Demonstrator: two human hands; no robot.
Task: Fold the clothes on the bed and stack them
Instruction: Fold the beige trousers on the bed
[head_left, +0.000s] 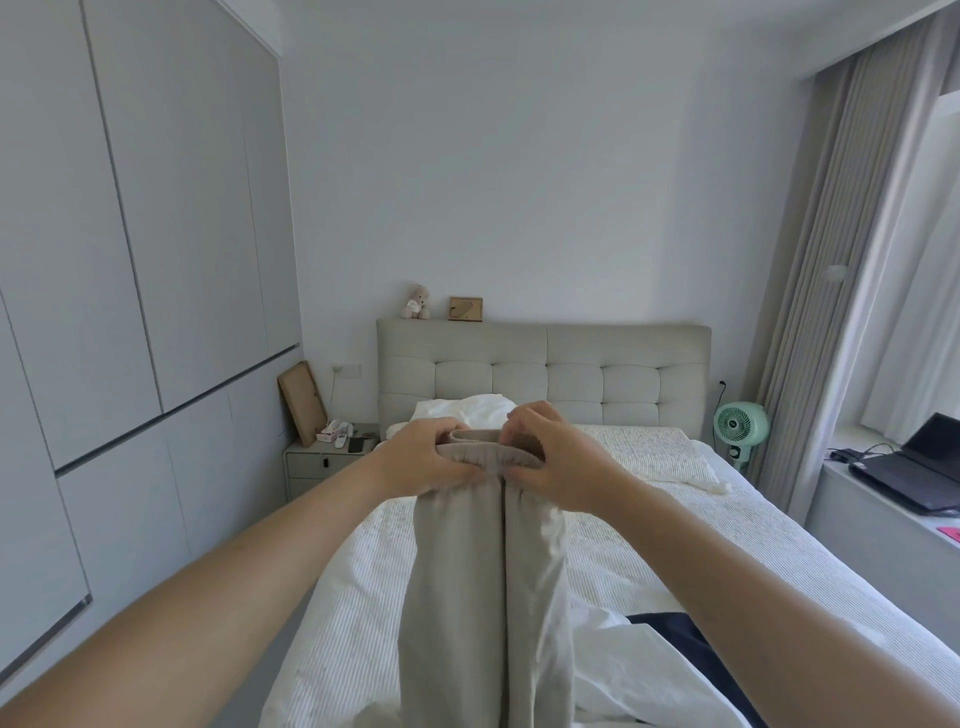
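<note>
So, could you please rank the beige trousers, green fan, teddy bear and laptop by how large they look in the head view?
1. beige trousers, nearest the camera
2. laptop, partly cut off
3. green fan
4. teddy bear, farthest away

Two bare forearms in view, entering from the near left and near right corners. No sleeves visible on either arm up to the frame edge, so whatever top is worn ends above what the camera catches. Left hand (426, 457) and right hand (553, 457): no gloves, no rings, no watch or wristband on either wrist. Nails look short and unpainted, though detail there is small. No marks, tape or bandages on the arms. Wide-angle lens stretches the near parts of both forearms, so they look thick at the frame edge and taper toward the hands. Rest of the body is out of frame.
</note>
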